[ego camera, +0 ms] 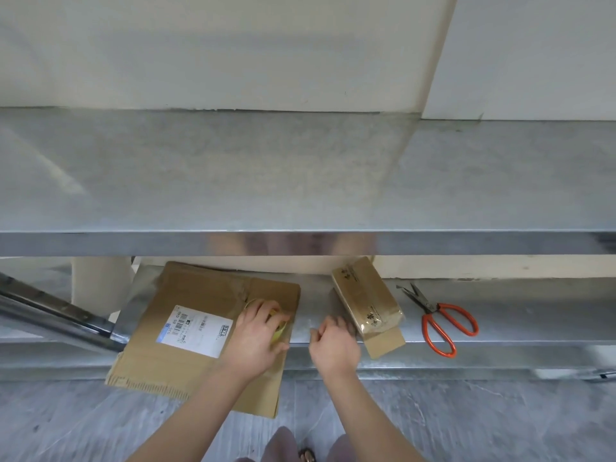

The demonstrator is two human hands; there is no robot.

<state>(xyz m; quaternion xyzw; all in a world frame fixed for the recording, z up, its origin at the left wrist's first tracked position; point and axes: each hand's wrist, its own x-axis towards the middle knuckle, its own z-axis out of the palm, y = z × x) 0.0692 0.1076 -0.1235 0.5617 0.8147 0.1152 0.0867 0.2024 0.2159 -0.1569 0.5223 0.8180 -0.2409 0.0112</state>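
Here, just below the middle of the frame, the left hand point(255, 335) is curled over a roll of tape point(279, 329), fingers wrapped round its rim. The roll sits on the right part of a flattened cardboard box point(186, 295). That box lies on the lower metal shelf point(516, 311), and its near edge hangs out over the floor. A white shipping label point(196, 331) lies on the cardboard just left of the hand.

Close to the right, the right hand point(333, 345) hovers at the shelf's front edge. Its fingers are drawn in and the thumb is against the forefinger. Whether it pinches anything cannot be told.

Right of that hand a small brown box point(366, 301) lies at a slant, one flap open toward the bottom of the frame. Farther right, apart from it, lie orange-handled scissors point(440, 318), their blades slightly parted.
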